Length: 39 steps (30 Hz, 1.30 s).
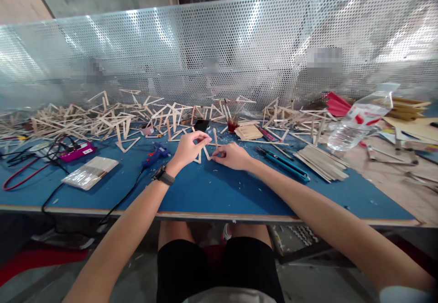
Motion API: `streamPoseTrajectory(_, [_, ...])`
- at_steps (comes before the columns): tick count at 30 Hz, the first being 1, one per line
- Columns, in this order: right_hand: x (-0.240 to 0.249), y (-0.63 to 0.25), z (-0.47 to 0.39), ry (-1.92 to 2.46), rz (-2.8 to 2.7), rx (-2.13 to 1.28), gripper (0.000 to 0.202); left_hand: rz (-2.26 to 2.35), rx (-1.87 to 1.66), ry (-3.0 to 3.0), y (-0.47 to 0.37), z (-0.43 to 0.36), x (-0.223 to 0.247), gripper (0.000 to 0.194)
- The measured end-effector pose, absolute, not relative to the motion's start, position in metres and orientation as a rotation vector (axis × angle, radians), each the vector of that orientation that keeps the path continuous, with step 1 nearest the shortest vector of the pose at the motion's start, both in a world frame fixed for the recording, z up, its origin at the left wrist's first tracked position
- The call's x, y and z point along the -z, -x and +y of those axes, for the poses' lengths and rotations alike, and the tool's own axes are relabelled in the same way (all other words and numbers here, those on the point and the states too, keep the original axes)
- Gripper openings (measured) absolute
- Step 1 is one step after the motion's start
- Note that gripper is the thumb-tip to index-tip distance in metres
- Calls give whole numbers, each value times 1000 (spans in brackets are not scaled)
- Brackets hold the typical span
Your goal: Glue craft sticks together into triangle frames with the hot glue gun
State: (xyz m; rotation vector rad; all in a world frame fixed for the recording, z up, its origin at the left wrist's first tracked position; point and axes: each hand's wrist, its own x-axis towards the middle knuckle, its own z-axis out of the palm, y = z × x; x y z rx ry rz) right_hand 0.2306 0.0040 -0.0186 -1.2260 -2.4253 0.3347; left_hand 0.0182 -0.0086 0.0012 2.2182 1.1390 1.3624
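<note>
At the middle of the blue mat, my left hand (192, 148) has its thumb and fingertips pinched together above a small frame of pale wooden sticks (207, 153). What lies between those fingertips, if anything, is too small to make out. My right hand (234, 156) is closed at the frame's lower corner, with thumb and forefinger on the wood. One stick (215, 137) of the frame stands up between the two hands. Left of my left hand lies a blue glue gun (156, 154) with its cord. Right of my right hand rests a teal utility knife (286, 164).
A tangled pile of stick frames (82, 122) runs along the back, before a perforated metal screen (219, 43). A purple power strip (77, 152) and a plastic-wrapped pack (91, 172) lie left. Loose sticks (321, 162) and a tilted water bottle (359, 120) are right.
</note>
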Motion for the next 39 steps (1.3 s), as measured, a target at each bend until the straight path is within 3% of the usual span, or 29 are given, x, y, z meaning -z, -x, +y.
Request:
streamPoseTrajectory(9, [17,-230,2,1178,-2300,-348,17,1132,-1311,-2225,-17,-10,-2,21])
streamPoseTrajectory(22, [16,-227,0,813,-2021,-653,29,1129,-824,-2214,-20,-13,4,32])
streamPoseTrajectory(32, [13,-232,3,960,-2115,-524,27,1136,-1135,-2286,-19,-12,-3,26])
streamPoseTrajectory(39, [14,-244,13,918,-2338,-649,27,1167,-1098,-2301,-18,-11,-1,25])
